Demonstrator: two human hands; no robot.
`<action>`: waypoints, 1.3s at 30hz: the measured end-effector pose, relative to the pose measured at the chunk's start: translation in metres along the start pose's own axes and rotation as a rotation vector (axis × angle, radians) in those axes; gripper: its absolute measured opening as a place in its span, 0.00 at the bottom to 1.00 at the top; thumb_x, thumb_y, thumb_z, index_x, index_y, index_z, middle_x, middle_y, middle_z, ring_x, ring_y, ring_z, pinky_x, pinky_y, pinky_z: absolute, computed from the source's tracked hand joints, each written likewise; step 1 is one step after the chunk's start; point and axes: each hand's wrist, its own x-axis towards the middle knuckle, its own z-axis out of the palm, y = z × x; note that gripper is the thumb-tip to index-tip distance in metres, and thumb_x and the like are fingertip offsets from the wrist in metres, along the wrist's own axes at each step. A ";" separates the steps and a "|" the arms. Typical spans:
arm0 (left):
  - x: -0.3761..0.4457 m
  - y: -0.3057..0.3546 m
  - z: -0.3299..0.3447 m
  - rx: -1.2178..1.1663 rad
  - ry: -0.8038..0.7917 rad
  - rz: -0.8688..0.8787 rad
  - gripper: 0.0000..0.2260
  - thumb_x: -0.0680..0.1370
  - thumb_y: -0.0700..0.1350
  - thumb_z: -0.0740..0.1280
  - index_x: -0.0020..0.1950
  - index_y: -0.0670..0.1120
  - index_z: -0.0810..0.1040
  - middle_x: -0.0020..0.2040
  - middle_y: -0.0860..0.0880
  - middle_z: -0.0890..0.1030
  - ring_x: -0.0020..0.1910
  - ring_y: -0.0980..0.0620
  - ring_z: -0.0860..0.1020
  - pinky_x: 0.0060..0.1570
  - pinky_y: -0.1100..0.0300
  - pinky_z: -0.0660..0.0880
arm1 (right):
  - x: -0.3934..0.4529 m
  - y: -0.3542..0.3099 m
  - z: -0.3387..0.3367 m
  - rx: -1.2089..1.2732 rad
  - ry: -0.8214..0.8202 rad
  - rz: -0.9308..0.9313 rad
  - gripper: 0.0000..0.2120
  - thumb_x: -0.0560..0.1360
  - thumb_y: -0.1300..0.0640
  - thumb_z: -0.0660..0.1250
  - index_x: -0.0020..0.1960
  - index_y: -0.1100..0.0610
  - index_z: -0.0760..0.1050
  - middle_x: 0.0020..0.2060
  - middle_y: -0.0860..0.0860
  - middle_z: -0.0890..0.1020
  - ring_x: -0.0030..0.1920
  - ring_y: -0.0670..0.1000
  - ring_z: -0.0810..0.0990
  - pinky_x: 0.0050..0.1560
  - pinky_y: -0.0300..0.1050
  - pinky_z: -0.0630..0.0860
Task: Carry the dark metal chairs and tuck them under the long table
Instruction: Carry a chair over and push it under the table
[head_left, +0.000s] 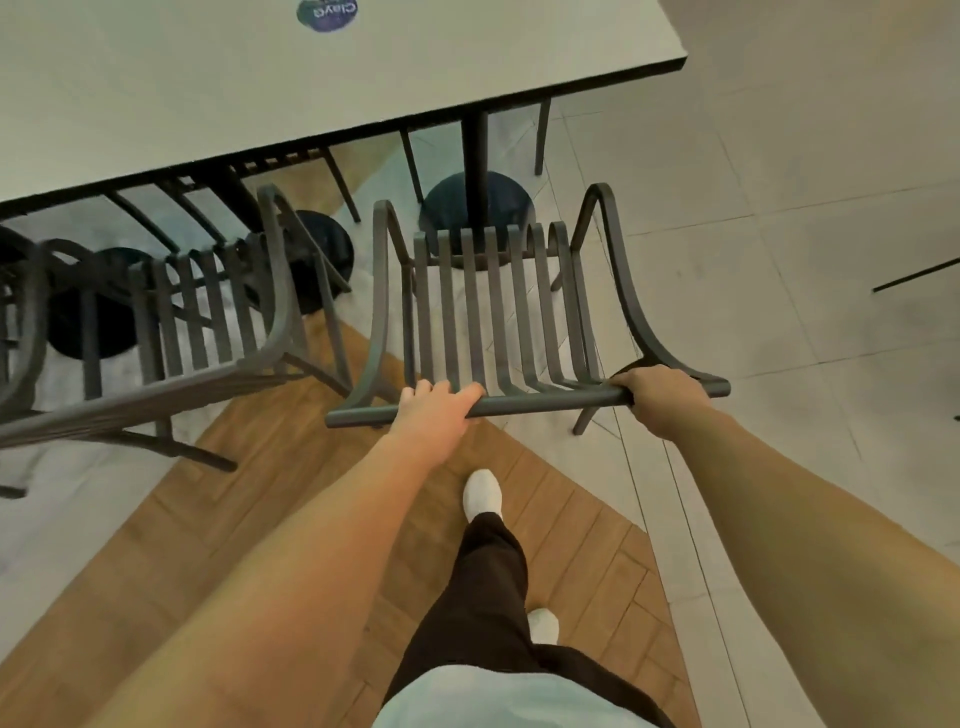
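A dark metal chair (493, 312) with a slatted back and curved arms stands in front of me, facing the long white table (363, 83). My left hand (436, 410) grips the left part of its top rail. My right hand (660, 397) is closed around the rail near its right end. The chair's front sits near the table's edge, over a black round table base (452, 202). A second dark metal chair (197, 322) stands to the left, partly under the table.
A third chair shows at the far left edge. Another black round base (322, 260) stands under the table between the chairs. The floor is pale tile with a wood-look strip, where my white shoes (483, 493) stand. A thin dark bar (914, 275) lies at the right edge.
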 end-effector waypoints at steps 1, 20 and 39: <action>0.011 -0.004 -0.005 -0.002 -0.002 -0.004 0.20 0.87 0.49 0.60 0.79 0.58 0.61 0.68 0.45 0.75 0.67 0.40 0.72 0.68 0.41 0.67 | 0.011 0.000 -0.008 -0.010 0.000 -0.002 0.23 0.80 0.65 0.61 0.65 0.40 0.78 0.46 0.48 0.81 0.46 0.54 0.81 0.49 0.56 0.83; 0.148 -0.024 -0.102 -0.099 -0.015 -0.060 0.17 0.86 0.53 0.59 0.76 0.58 0.64 0.65 0.45 0.75 0.64 0.41 0.72 0.66 0.40 0.68 | 0.159 0.022 -0.120 -0.070 0.039 -0.128 0.20 0.81 0.64 0.63 0.67 0.45 0.78 0.48 0.51 0.82 0.48 0.55 0.80 0.52 0.52 0.80; 0.195 0.003 -0.146 -0.285 -0.140 -0.164 0.24 0.82 0.67 0.59 0.75 0.59 0.67 0.66 0.48 0.74 0.67 0.42 0.70 0.71 0.40 0.65 | 0.215 0.058 -0.183 0.123 -0.214 -0.194 0.16 0.77 0.54 0.74 0.64 0.50 0.80 0.46 0.48 0.83 0.48 0.50 0.80 0.55 0.49 0.77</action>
